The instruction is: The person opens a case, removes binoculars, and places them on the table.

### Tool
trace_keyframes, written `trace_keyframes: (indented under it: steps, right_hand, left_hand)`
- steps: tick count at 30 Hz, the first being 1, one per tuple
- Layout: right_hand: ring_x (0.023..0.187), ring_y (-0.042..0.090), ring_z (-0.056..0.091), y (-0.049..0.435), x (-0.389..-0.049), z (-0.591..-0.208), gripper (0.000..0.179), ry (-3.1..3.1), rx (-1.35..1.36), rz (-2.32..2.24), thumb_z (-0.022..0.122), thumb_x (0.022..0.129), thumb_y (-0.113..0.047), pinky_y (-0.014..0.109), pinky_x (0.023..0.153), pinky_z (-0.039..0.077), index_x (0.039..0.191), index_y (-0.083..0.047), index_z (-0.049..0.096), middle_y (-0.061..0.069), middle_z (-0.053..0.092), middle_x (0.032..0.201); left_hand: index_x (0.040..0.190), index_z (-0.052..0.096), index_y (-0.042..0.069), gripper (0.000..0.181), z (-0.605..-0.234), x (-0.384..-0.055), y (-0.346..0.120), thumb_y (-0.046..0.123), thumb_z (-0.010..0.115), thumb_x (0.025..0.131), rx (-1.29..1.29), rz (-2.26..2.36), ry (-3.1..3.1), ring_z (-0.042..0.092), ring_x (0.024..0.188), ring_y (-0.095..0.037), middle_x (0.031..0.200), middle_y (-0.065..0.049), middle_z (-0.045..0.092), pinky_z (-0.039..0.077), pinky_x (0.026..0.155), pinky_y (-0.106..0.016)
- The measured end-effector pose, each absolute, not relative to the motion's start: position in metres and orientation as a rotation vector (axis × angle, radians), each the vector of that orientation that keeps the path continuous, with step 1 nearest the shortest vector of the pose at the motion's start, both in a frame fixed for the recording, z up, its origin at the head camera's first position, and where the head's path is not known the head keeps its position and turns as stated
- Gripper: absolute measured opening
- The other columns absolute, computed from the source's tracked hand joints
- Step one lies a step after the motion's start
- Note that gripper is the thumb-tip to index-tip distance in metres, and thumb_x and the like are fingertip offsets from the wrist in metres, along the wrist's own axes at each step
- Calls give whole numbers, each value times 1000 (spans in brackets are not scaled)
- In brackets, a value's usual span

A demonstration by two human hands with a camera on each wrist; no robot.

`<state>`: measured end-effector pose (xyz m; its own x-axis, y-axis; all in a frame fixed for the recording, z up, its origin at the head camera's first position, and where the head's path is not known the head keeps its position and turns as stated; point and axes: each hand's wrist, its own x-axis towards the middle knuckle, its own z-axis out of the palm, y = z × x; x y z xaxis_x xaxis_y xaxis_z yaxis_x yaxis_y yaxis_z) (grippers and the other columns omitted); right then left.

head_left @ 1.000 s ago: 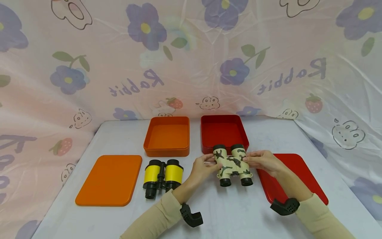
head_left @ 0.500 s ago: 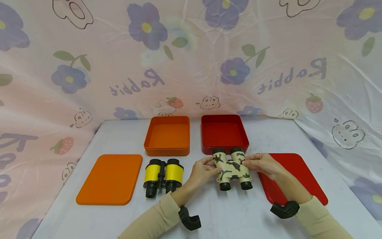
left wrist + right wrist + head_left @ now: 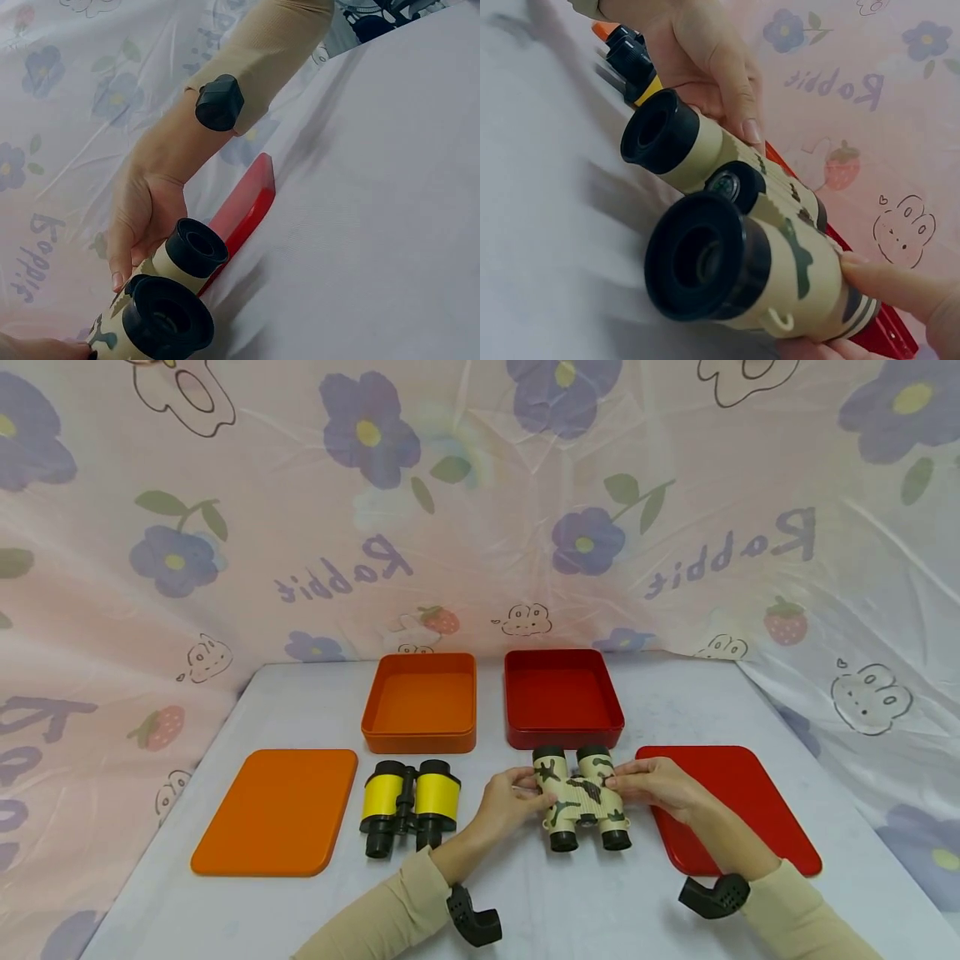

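A pair of camouflage binoculars [image 3: 585, 797] is between my two hands in the head view, just in front of the red box [image 3: 566, 739]. My left hand [image 3: 504, 808] grips the left barrel, its thumb on top. On the right barrel, my right hand [image 3: 663, 787] holds with thumb and fingers. Black eyecups and a small compass [image 3: 725, 184] face the camera in the right wrist view. Shadows under the camouflage binoculars [image 3: 166, 319] show in the left wrist view; whether they touch the table cannot be told. Yellow-and-black binoculars [image 3: 408, 802] lie left of my left hand.
An orange box [image 3: 418, 743] stands open beside the red box at the back of the white table [image 3: 322, 702]. An orange lid [image 3: 277, 814] lies at left and a red lid [image 3: 738, 810] at right, partly under my right forearm. A printed curtain [image 3: 480, 527] hangs behind.
Both hands have brought the camouflage binoculars toward me and a little lower, away from the red box. Their grip looks the same. The boxes, lids and yellow-and-black binoculars have not moved.
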<state>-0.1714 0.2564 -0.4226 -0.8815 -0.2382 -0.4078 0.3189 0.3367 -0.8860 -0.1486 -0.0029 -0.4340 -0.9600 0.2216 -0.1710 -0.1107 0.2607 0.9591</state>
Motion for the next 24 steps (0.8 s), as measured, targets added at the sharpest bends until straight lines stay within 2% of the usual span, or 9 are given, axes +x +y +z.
trace_keyframes:
  steps: [10, 17, 24]
  right_hand:
    - [86, 6, 71, 255, -169, -430, 51, 2135, 97, -1552, 70, 88, -29, 29, 89, 58, 121, 8, 59, -6, 76, 92]
    - [86, 8, 70, 254, -166, -433, 57, 2179, 121, -1497, 71, 87, -30, 32, 89, 59, 124, 11, 57, -2, 75, 96]
    - [84, 10, 68, 251, -163, -435, 57, 2207, 138, -1460, 72, 86, -30, 31, 87, 59, 123, 11, 57, -1, 74, 94]
  left_hand:
    - [127, 56, -7, 54, -441, -148, -2, 11, 77, 81, 109, 1733, 2289, 72, 89, -24, 107, -18, 68, 60, 75, -29]
    - [127, 55, -7, 54, -445, -147, -2, 11, 77, 81, 109, 1729, 2265, 71, 87, -21, 107, -17, 69, 60, 73, -28]
    - [126, 56, -6, 55, -452, -148, -3, 13, 78, 80, 85, 1705, 2269, 71, 84, -17, 105, -16, 70, 60, 73, -26]
